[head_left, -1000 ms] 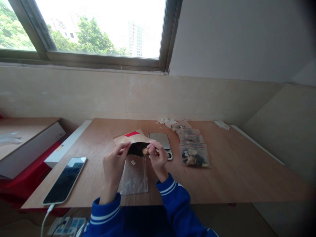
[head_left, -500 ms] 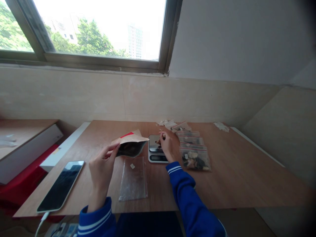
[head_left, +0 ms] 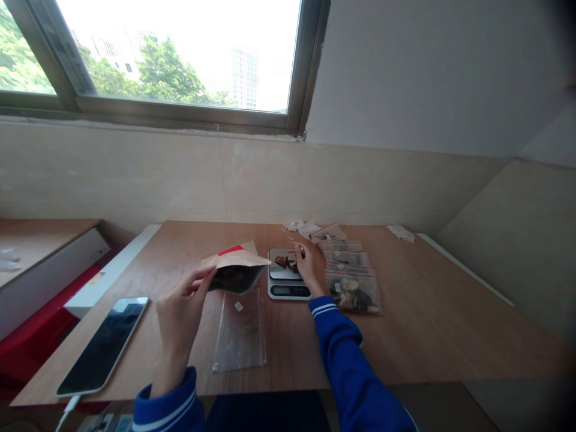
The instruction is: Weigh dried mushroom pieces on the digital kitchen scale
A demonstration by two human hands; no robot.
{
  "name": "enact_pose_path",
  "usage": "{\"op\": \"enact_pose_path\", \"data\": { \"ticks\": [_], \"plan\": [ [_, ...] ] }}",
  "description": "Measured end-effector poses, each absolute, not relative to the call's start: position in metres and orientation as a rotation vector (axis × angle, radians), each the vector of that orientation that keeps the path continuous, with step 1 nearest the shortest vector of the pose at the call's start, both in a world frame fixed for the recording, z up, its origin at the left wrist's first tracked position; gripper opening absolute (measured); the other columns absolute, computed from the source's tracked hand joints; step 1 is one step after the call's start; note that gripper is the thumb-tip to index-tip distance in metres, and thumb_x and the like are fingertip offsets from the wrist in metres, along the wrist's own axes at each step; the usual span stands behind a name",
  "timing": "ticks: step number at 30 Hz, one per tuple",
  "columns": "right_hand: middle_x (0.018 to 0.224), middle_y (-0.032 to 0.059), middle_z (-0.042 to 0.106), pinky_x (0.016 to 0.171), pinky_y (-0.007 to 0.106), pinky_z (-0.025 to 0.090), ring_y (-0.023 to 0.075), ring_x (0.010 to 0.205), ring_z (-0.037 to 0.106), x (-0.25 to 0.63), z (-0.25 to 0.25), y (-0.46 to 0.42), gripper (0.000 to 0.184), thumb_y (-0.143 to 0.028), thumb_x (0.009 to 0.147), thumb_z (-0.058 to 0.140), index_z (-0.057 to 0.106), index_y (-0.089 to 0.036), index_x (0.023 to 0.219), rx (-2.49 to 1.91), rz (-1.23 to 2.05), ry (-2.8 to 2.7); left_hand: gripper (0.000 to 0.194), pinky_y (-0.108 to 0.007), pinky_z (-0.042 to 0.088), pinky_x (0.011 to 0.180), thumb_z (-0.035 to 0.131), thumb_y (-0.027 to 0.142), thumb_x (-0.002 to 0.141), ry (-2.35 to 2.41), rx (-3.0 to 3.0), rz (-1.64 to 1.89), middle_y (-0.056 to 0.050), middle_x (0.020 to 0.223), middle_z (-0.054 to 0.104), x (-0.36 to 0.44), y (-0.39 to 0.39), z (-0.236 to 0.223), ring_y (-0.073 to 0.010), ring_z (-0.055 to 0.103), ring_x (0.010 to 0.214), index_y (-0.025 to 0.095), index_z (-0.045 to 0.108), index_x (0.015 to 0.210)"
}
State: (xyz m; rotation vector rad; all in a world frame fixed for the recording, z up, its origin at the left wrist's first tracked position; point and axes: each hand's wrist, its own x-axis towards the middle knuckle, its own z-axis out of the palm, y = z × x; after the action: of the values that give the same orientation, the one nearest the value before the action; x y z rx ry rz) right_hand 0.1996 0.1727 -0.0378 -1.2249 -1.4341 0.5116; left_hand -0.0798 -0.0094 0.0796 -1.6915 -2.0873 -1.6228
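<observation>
Light comes through the window [head_left: 189,54] above a pale tiled wall [head_left: 279,174], and before us stands a wooden table [head_left: 432,324]. Since a second ago, when both our hands were at the mouth of the paper pouch [head_left: 245,258], the right has moved across to the scale [head_left: 290,297]. Brown, dark-edged dried pieces [head_left: 281,261] now lie on its metal plate, so we judge that part of the pouch's contents is being set out there. We cannot read the display.

Our left hand [head_left: 180,309] keeps its thumb and fingers pinched on the pouch's near left edge; the mouth gapes toward us, its inside dark. Our right hand [head_left: 310,268] is at the right side of the plate, thumb and forefinger close together beside the pieces; we cannot tell whether they grip one or have let go.

Below the pouch, a clear zip bag [head_left: 240,342] with a small label lies flat. Right of the scale, filled zip bags [head_left: 353,294] form an overlapping row, while a phone [head_left: 103,348] with a cable plugged in rests near the left edge.
</observation>
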Motion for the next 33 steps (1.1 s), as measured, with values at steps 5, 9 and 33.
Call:
{"op": "enact_pose_path", "data": {
  "ticks": [5,9,33],
  "plan": [
    [0.088,0.014,0.074,0.089,0.039,0.05,0.0253,0.093,0.068,0.206,-0.04,0.177,0.049,-0.051,0.093,0.032,0.064,-0.014,0.102,-1.283,0.536,-1.413,0.031,-0.023,0.047,0.058,0.061,0.056,0.083,-2.046,-1.725,-1.612,0.003,0.07,0.075,-0.08,-0.009,0.078,-0.0191,0.073,0.071,0.03,0.076,0.092],
    [0.094,0.0146,0.074,0.086,0.039,0.052,0.0248,0.093,0.069,0.203,-0.04,0.18,0.043,-0.042,0.095,0.031,0.064,-0.016,0.102,-1.274,0.628,-1.393,0.032,-0.023,0.047,0.057,0.06,0.056,0.083,-2.033,-1.737,-1.595,0.002,0.069,0.074,-0.08,-0.01,0.078,-0.0193,0.073,0.069,0.03,0.076,0.093],
    [0.112,0.0088,0.07,0.092,0.042,0.038,0.0266,0.104,0.056,0.227,-0.033,0.162,0.023,-0.035,0.09,0.057,0.076,-0.021,0.091,-1.575,0.135,-1.876,0.031,-0.021,0.046,0.056,0.06,0.056,0.084,-2.039,-1.762,-1.596,0.004,0.069,0.074,-0.08,-0.012,0.077,-0.0161,0.072,0.065,0.03,0.076,0.09]
  ]
}}
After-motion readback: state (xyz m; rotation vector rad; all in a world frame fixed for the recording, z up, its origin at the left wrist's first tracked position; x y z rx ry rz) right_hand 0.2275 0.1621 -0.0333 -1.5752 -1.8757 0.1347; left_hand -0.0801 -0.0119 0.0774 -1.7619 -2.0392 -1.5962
